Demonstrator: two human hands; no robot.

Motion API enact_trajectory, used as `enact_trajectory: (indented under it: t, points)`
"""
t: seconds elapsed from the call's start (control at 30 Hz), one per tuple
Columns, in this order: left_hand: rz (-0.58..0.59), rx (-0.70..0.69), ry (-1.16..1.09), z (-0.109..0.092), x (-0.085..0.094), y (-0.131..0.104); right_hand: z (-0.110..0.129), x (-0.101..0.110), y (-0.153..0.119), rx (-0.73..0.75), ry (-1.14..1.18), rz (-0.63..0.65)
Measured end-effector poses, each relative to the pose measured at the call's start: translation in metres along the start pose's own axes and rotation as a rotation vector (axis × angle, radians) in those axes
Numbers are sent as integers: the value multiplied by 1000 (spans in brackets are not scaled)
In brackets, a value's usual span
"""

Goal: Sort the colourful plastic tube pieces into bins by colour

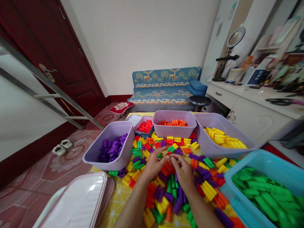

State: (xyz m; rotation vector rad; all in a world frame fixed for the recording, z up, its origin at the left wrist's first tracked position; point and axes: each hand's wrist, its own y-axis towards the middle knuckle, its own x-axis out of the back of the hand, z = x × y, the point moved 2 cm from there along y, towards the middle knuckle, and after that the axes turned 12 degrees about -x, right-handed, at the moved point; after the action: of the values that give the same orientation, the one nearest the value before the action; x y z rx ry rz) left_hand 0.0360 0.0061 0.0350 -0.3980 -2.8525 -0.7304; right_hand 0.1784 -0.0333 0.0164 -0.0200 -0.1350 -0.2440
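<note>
Left hand (154,163): grip seen spread above mixed plastic tubes (178,202) | Right hand (184,171): grip state cannot be told | Green tubes (268,202) contained in turquoise bin (244,212)

Short plastic tubes (178,201) in five bright colours lie jumbled across the yellow tablecloth (118,202).

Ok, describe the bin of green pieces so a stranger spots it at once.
From the sofa, come forward to the yellow-clothed table. Go to its near right side, beyond the right hand. The turquoise bin there holds green pieces, while the lilac bin beside it holds yellow pieces.
</note>
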Motion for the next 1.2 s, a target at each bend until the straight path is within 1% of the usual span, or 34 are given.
enact_trajectory:
  t: [0.1,0.13,0.2,0.27,0.33,0.37,0.43,0.5,0.6,0.77,0.83,0.87,1.0,1.1,1.2]
  points:
    - [100,-59,252,-5,-12,-12,3,8,3,-32,31,5]
    - [138,-72,322,-6,-14,-14,5,13,5,-29,28,-8]
    - [192,-84,435,-6,-16,-16,10,28,9,26,-45,-72]
    - [208,-84,493,-6,-15,-16,14,47,12,132,-214,-178]
    - [217,-83,511,-6,-15,-16,12,66,15,221,-423,-288]
    - [221,-84,516,-5,-15,-16,8,74,16,244,-534,-341]
    - [229,-86,522,-5,-16,-16,-3,85,18,241,-740,-442]
    - [232,-84,531,-4,-16,-17,-16,91,18,210,-893,-494]
    - [226,-77,545,-2,-16,-17,-28,89,17,172,-1029,-506]
    - [216,-66,531,-1,-16,-18,-28,85,14,88,-1114,-562]
    - [209,-62,526,0,-16,-18,-27,83,15,54,-1102,-543]
    - [205,-60,525,1,-16,-18,-27,82,16,45,-1080,-512]
    - [181,-52,503,1,-16,-19,-30,68,22,34,-857,-325]
    - [149,-55,444,3,-17,-19,-29,48,25,21,-650,-211]
    - [96,-55,379,6,-16,-20,-24,21,23,-3,-409,-80]
